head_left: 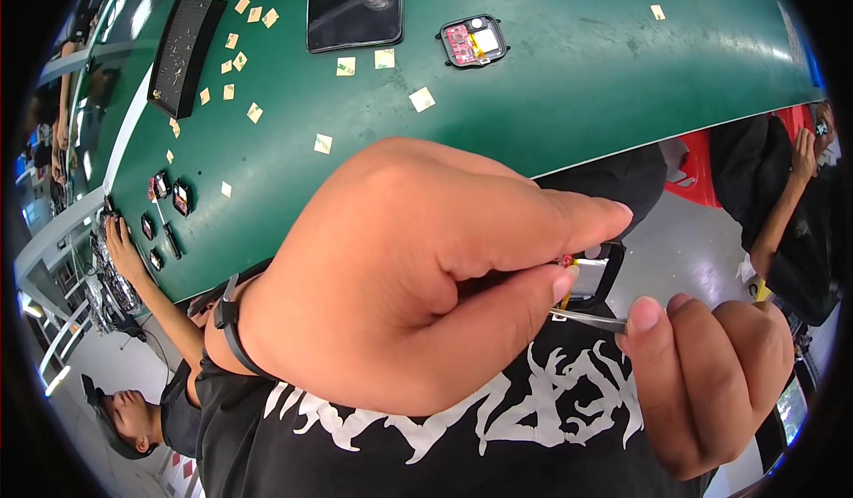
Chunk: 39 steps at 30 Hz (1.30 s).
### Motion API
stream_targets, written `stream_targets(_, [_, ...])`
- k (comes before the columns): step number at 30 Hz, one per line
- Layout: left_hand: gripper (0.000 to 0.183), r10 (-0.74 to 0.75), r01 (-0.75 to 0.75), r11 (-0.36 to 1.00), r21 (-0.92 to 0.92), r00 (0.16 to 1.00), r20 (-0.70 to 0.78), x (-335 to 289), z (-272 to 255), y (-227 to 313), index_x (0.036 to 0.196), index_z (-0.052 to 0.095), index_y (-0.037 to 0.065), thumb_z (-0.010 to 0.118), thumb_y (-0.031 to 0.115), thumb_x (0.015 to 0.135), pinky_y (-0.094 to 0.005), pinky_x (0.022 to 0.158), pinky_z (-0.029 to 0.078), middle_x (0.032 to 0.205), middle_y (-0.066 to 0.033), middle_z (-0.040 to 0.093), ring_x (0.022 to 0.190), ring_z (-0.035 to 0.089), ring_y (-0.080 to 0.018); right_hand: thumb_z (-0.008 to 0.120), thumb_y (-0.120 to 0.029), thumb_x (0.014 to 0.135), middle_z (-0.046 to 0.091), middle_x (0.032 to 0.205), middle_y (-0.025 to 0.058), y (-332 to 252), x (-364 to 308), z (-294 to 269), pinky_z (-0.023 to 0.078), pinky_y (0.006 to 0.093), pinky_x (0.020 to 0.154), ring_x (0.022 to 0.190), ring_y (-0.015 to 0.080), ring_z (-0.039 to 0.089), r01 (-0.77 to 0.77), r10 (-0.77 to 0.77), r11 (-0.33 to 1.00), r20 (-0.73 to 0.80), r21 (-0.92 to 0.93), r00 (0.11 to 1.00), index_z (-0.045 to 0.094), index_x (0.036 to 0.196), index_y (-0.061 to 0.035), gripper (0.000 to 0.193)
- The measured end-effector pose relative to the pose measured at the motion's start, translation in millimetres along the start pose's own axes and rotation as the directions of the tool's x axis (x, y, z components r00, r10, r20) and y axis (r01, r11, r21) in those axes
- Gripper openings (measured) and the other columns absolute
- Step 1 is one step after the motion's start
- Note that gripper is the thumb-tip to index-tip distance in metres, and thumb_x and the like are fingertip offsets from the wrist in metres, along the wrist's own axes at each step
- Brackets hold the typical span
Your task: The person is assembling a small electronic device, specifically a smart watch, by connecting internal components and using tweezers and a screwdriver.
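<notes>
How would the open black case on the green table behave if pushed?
The open black case probably slides rather than rolls, since it lies flat. Likely light: small and shallow. Its uncovered red board and yellow strip look easily damaged.

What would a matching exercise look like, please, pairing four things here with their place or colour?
Things:
1. Tweezers
2. Table
3. Black tray
4. Black wristband

Places or colours:
A. Lying left of the flat dark-screened device
B. Around the wrist of the left hand
C. Green
D. Gripped in the right hand

Pairs: 1-D, 2-C, 3-A, 4-B.
</notes>
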<state>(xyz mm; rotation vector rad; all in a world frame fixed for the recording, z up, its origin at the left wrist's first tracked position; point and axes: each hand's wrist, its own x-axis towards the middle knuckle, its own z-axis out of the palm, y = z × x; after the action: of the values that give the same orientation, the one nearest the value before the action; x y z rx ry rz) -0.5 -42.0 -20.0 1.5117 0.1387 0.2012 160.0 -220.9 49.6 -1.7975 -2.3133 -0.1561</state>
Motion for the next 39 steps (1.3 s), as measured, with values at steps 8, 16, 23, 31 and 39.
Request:
stream_targets(8, [0.042,-0.014,0.012,0.998,0.06,1.0,0.026,-0.8,-4.7,0.6,0.122,0.065,-0.013,0.058,-0.013,0.081,-0.0224,0.046,0.032,0.068,-0.0116,0.065,0.049,0.052,-0.0079,0.076,-0.009,0.073,0.063,0.082,0.0123,-7.2,7.2,-1.5,0.033,0.0312,0.051,0.059,0.0195,0.05,-0.036,0.036,0.999,0.046,-0.017,0.998,0.073,0.103,0.004,0.033])
stream_targets(16, [0.043,-0.022,0.022,1.0,0.015,1.0,0.019,-0.8,-6.0,2.0,0.122,0.065,-0.013,0.059,-0.014,0.08,-0.0224,0.046,0.029,0.065,-0.0099,0.062,0.048,0.047,-0.0062,0.076,-0.006,0.066,0.061,0.08,0.0106,5.4,8.5,5.8,0.03,0.0287,0.047,0.059,0.0185,0.049,0.028,-0.03,0.995,0.015,0.099,0.999,0.072,0.099,0.0054,0.036])
stream_targets(23, [0.043,-0.028,0.028,0.998,0.054,1.0,-0.002,-5.8,-6.1,2.3,0.12,0.069,-0.008,0.06,-0.015,0.078,-0.0233,0.047,0.032,0.067,-0.0094,0.063,0.05,0.049,-0.0081,0.078,-0.005,0.061,0.058,0.076,0.0097,12.7,11.9,21.3,0.03,0.0283,0.046,0.057,0.018,0.047,0.09,-0.08,0.979,-0.063,0.181,0.995,0.071,0.092,0.0062,0.034])
stream_targets(31, [0.036,-0.368,0.353,0.921,-0.163,0.927,-0.073,-19.5,-18.5,15.5,0.128,0.065,-0.004,0.065,-0.004,0.091,-0.0201,0.059,0.042,0.088,-0.0045,0.07,0.069,0.057,-0.0047,0.08,-0.002,0.068,0.063,0.077,0.0094,19.3,8.7,29.3,0.037,0.0298,0.051,0.055,0.0177,0.051,-0.171,0.291,0.819,-0.141,0.548,0.946,0.073,0.1,0.0015,0.033])
stream_targets(39, [0.02,-0.437,0.314,0.767,-0.559,0.894,-0.098,-52.6,-40.5,-10.8,0.116,0.06,-0.003,0.062,-0.002,0.097,-0.024,0.073,0.054,0.103,-0.0083,0.07,0.091,0.066,-0.0113,0.087,-0.019,0.073,0.05,0.074,-0.0002,-0.2,21.7,91.8,0.032,0.0229,0.055,0.062,0.0082,0.044,-0.331,0.626,0.261,0.103,0.907,0.773,0.071,0.103,0.0032,0.041])
